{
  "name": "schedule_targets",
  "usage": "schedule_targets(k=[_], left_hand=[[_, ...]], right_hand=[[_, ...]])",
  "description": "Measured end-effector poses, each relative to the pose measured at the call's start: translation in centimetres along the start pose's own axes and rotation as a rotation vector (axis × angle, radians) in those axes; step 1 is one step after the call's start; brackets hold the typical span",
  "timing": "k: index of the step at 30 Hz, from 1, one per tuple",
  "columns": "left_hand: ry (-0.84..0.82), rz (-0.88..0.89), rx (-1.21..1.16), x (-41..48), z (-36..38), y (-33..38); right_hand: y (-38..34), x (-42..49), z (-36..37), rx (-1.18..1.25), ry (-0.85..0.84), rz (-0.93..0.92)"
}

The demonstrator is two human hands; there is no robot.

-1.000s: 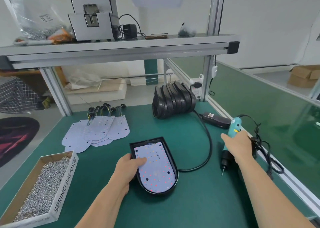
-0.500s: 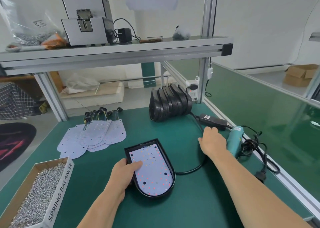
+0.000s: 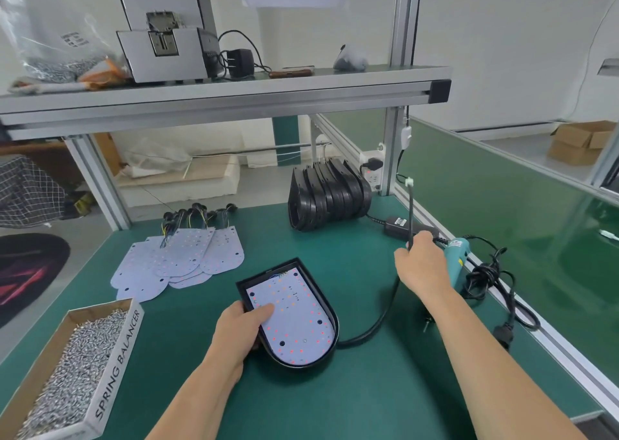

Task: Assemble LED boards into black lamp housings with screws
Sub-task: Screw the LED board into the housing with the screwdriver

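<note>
While left hand (image 3: 239, 329) grips one housing (image 3: 303, 367), right hand (image 3: 422, 267) pinches one raised cable (image 3: 410, 212) | one screwdriver (image 3: 454, 255), one screw box (image 3: 114, 349)

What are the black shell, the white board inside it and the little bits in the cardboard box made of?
Black housing: probably moulded plastic, going by its smooth semi-gloss rim; coated metal is possible.
LED board: thin rigid sheet with a matte white coating, likely a circuit board.
Screws: metal, silvery and glinting.
</note>
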State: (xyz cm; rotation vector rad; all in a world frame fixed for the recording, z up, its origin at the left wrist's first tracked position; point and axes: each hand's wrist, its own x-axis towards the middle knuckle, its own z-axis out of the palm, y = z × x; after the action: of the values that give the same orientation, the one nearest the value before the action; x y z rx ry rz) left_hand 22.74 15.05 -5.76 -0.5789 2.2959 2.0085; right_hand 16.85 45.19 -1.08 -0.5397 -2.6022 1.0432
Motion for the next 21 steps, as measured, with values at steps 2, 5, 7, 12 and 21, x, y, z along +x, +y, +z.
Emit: schedule_targets(k=[2,5,7,12,21], left_hand=[[0.002,-0.002,0.001,-0.1,0.0,-0.1],[0.0,-0.005,0.005,-0.2,-0.1,0.0],[-0.002,-0.007,0.01,-0.3,-0.1,0.1],[-0.005,-0.002,0.032,-0.6,0.0,0.3],[-0.022,0.003,0.005,-0.6,0.2,0.4]], right_hand=[[-0.5,-1.5,0.2,0.031,0.085,-0.116],[-1.2,-3.3,1.1,0.045,0.185,-0.329],[-1.6,-4.2,1.8,0.077,0.174,-0.467],[-2.1,-5.7,4.6,0.071,0.002,-0.6],[-3.0,-6.6,6.3,0.058,-0.521,-0.267]])
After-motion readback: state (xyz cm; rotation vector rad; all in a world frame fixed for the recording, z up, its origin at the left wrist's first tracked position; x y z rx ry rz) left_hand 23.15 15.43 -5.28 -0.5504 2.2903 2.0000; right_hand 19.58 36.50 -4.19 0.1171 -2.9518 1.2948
